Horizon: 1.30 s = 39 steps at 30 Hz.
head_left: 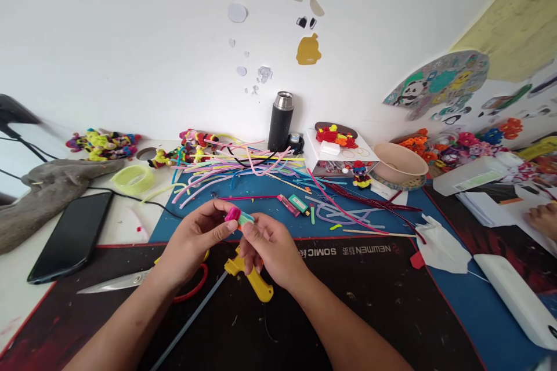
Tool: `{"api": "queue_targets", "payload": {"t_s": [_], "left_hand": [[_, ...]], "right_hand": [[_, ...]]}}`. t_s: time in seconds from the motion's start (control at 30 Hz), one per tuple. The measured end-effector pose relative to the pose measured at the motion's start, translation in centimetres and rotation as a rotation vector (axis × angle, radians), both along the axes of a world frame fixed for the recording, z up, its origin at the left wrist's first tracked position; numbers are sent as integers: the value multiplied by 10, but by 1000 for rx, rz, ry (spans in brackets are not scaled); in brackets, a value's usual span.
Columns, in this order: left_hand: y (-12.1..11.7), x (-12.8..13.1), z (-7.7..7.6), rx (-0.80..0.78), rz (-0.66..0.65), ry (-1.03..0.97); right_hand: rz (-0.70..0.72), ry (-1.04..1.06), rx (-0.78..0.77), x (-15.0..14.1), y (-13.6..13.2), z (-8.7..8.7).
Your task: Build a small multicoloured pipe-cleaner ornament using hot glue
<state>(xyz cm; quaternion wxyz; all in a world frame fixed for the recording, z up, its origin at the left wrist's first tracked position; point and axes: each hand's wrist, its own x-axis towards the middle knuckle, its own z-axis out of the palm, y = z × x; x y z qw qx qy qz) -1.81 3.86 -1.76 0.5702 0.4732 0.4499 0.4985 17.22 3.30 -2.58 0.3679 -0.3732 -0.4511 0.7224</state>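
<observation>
A small piece of pink and mint-green fuzzy craft work [244,218], perhaps of pipe cleaner, is held up between both hands over the dark mat. My left hand [198,229] pinches its pink end between thumb and fingers. At the mint-green end, my right hand [267,243] grips with thumb and fingertips. Just under the right hand lies a yellow hot glue gun [260,288] with a long glue stick [187,327] running out toward the front. Scissors [117,283] with red and yellow handles rest beneath my left forearm, partly hidden by it.
Loose pipe cleaners [243,165] spread across the blue mat at the back. Behind them stands a black thermos [281,122]. A phone [72,235] lies at left, a beige bowl [400,159] at back right. Another person's hand [543,220] shows at the right edge.
</observation>
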Motion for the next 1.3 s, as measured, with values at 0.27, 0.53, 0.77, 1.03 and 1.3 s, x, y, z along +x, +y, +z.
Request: {"api": "queue_targets", "payload": {"t_s": [0.27, 0.53, 0.77, 1.03, 1.3], "left_hand": [[-3, -4, 2, 12, -51, 9], [-3, 3, 8, -82, -45, -43], [-5, 4, 2, -102, 13, -68], [-2, 9, -1, -174, 23, -155], [-4, 5, -2, -78, 36, -58]], "right_hand": [[-21, -76, 96, 0, -3, 5], [-38, -162, 167, 1, -5, 6], [-68, -240, 255, 2, -5, 1], [-80, -165, 218, 2, -2, -5], [-28, -43, 89, 3, 2, 0]]}}
